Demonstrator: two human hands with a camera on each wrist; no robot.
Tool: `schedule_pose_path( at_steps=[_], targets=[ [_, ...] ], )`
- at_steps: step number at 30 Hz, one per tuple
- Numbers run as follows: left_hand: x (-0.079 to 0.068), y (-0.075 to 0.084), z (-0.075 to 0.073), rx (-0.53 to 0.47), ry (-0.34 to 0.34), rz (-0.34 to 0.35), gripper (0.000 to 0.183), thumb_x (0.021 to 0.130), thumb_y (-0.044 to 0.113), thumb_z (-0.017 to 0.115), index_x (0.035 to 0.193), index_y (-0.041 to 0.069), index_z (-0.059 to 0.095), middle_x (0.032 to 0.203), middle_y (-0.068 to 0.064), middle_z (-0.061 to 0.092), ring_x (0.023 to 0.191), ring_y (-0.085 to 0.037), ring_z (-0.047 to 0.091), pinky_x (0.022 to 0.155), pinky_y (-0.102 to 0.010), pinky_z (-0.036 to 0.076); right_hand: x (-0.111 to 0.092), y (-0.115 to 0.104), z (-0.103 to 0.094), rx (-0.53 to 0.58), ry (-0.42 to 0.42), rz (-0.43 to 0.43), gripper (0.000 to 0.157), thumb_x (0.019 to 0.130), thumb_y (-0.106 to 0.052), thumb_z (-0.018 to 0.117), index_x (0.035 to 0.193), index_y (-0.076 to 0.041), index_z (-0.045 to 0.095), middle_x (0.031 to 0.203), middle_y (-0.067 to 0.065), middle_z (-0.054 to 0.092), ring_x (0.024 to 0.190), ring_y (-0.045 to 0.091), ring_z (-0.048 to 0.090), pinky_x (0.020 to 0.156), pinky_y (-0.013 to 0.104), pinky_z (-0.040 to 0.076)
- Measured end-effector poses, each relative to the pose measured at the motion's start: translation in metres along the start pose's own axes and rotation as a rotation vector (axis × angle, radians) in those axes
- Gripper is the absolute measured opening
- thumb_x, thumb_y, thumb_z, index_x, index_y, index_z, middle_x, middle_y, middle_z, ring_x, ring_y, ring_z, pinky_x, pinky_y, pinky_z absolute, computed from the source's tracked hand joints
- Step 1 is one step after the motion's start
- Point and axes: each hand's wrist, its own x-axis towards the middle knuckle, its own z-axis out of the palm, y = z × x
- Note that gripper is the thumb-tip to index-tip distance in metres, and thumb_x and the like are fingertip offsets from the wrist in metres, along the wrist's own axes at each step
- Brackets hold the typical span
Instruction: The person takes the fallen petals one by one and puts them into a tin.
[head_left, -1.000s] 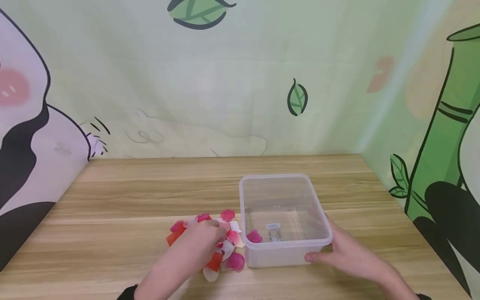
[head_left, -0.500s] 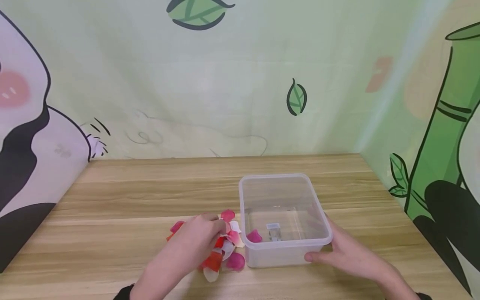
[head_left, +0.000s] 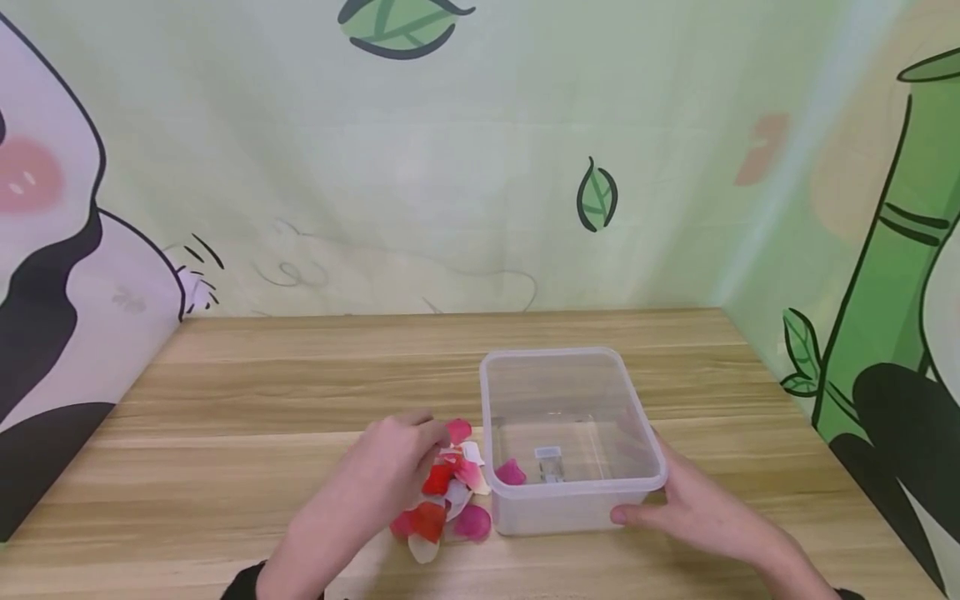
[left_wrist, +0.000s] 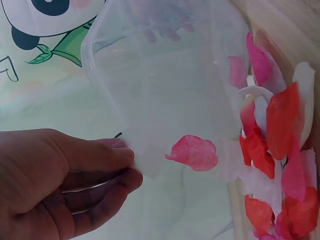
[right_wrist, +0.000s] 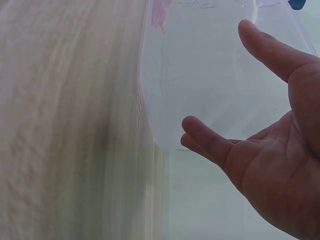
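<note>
My left hand hovers over the far left of a small heap of petals, red, pink and white. In the left wrist view its fingers are curled, with thumb and forefinger tips together and no petal showing between them. A pink petal appears just beyond those fingertips, apart from them. Right of the heap stands a clear plastic box, open at the top. My right hand rests against its right side, thumb at the front wall; in the right wrist view the fingers are nearly straight.
Inside the box lie one magenta petal and a small clear piece with a pale top. The wooden table ends at a printed cloth with leaves and pandas at the back and sides.
My left hand has drawn back from the heap, up and to the left, uncovering red petals near its middle. The right hand and the box stay put.
</note>
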Motion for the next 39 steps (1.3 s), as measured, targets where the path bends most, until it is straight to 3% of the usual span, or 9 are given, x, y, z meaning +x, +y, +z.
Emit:
schedule_pose_path(
  at_steps=[4,12,17,24,29,32,39],
  targets=[
    [0.0009,0.0006,-0.0013,-0.009,0.056,0.012,0.02,0.079,-0.007,0.085,0.094,0.002,0.076,0.078,0.001,0.062,0.067,-0.012,0.061,0.063,-0.017,0.054,0.0003,0.0002,0.0005,0.012,-0.003,-0.002,0.115,0.084,-0.034,0.085,0.166,-0.02,0.007,0.158,0.019,0.037,0.133,0.036,0.049,0.105,0.044,0.044],
    [0.0016,0.0011,-0.0029,-0.037,0.067,-0.01,0.02,0.078,-0.007,0.085,0.093,0.003,0.077,0.083,-0.001,0.067,0.072,-0.013,0.065,0.067,-0.019,0.056,-0.0002,0.0007,0.0009,0.001,0.001,0.007,0.115,0.084,-0.035,0.085,0.166,-0.02,0.007,0.159,0.02,0.037,0.135,0.037,0.048,0.105,0.054,0.041],
    [0.0019,0.0012,-0.0047,-0.054,0.09,0.006,0.02,0.078,-0.009,0.084,0.093,0.002,0.077,0.084,-0.002,0.068,0.073,-0.014,0.066,0.067,-0.019,0.057,0.0003,0.0007,0.0007,0.008,-0.002,0.007,0.115,0.083,-0.034,0.086,0.166,-0.021,0.007,0.159,0.018,0.038,0.135,0.036,0.048,0.105,0.05,0.041],
    [0.0007,0.0003,-0.0059,-0.046,0.101,0.02,0.02,0.079,-0.01,0.083,0.092,0.003,0.074,0.078,0.002,0.061,0.064,-0.009,0.057,0.06,-0.014,0.051,0.0,0.0004,0.0011,0.011,-0.004,0.014,0.115,0.084,-0.035,0.085,0.166,-0.022,0.006,0.16,0.019,0.035,0.136,0.037,0.046,0.105,0.061,0.039],
    [0.0,-0.0005,-0.0057,-0.044,0.094,0.027,0.019,0.079,-0.011,0.08,0.091,0.003,0.073,0.078,0.003,0.058,0.063,-0.008,0.053,0.058,-0.015,0.05,-0.0004,0.0008,0.0013,-0.001,0.002,0.012,0.115,0.084,-0.036,0.085,0.166,-0.02,0.006,0.16,0.021,0.033,0.136,0.039,0.047,0.104,0.061,0.039],
    [-0.0002,-0.001,-0.0064,-0.056,0.049,0.023,0.018,0.081,-0.011,0.077,0.089,0.004,0.071,0.077,0.004,0.055,0.063,-0.009,0.052,0.058,-0.016,0.05,-0.0004,0.0007,0.0012,-0.008,0.004,0.013,0.116,0.084,-0.037,0.085,0.166,-0.019,0.005,0.161,0.023,0.031,0.137,0.04,0.045,0.105,0.062,0.038],
    [-0.0017,-0.0027,-0.0066,-0.1,-0.189,-0.028,0.015,0.088,-0.007,0.073,0.089,0.007,0.068,0.081,0.003,0.059,0.068,-0.011,0.055,0.062,-0.02,0.051,-0.0005,0.0011,0.0014,-0.019,0.009,0.009,0.115,0.084,-0.036,0.085,0.166,-0.017,0.006,0.16,0.023,0.033,0.136,0.039,0.047,0.104,0.061,0.04]
  ],
)
